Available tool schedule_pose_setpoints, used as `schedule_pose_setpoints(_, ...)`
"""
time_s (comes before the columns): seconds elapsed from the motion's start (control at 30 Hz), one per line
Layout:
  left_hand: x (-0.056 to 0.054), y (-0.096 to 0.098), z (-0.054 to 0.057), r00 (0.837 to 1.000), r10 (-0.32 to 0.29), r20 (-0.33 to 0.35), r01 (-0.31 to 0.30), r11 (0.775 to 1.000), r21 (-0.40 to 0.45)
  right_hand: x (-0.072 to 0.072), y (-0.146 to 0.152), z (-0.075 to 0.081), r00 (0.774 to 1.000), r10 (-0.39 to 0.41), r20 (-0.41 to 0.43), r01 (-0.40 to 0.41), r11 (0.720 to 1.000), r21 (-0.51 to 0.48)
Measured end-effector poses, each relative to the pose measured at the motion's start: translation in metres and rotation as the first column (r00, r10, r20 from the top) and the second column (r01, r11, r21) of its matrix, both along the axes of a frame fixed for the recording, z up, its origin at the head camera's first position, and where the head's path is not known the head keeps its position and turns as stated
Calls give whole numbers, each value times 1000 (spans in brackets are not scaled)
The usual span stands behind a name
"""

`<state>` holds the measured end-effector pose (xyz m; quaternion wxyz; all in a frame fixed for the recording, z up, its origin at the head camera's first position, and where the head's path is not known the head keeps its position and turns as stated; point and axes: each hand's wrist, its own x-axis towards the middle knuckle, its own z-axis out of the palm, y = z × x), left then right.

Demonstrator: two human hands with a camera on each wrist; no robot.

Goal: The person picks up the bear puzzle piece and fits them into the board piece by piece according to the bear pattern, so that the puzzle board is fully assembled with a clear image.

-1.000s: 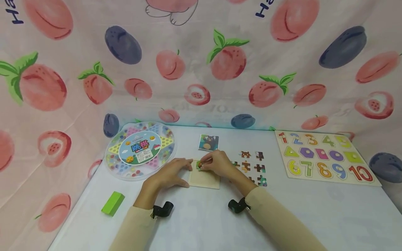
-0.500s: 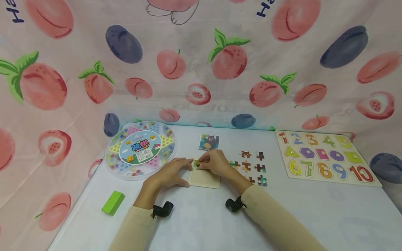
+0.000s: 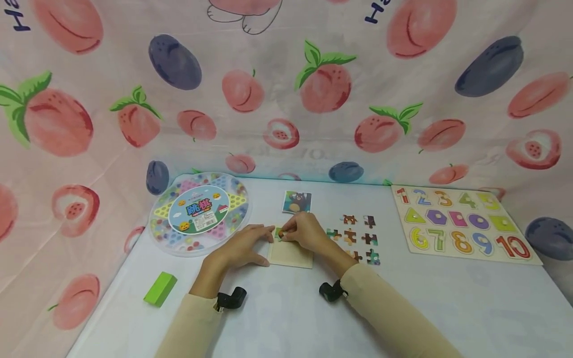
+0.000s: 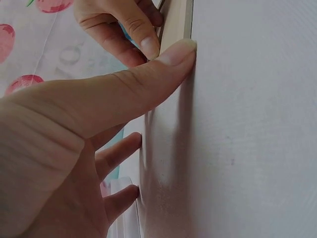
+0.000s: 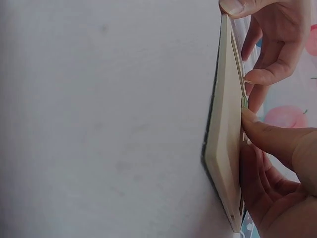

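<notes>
A shallow pale wooden puzzle tray (image 3: 291, 255) lies flat on the white table in front of the person. At its upper left corner, my right hand (image 3: 308, 232) pinches a small green and brown jigsaw piece (image 3: 279, 232) between thumb and fingers. In the right wrist view, the piece's green edge (image 5: 243, 102) shows just beyond the thumb tip, down at the tray's recess. My left hand (image 3: 243, 245) braces the tray's left side, thumb at the lower corner and fingers spread and fairly straight. The left wrist view shows the left thumb (image 4: 148, 79) against the tray edge (image 4: 188, 20).
Several loose jigsaw pieces (image 3: 350, 236) lie in rows right of the tray. Behind it is a bear picture card (image 3: 297, 202). A round Chinese checkers set (image 3: 199, 211) sits at the left, above a green block (image 3: 160, 289). A number and shape board (image 3: 465, 223) lies far right.
My right hand has shifted slightly left and away from the person, taking the piece closer into the tray's upper left corner. The left hand has stayed at the tray's left side.
</notes>
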<state>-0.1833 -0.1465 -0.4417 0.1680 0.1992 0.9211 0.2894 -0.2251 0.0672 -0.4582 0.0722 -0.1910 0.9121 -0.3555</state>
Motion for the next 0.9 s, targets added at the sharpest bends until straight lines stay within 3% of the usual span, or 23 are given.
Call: schedule_pose_setpoints(0.9,-3,-1,2,999,-30,26,30,999,-15,3,6,-1,999,50,23,-50,999,12)
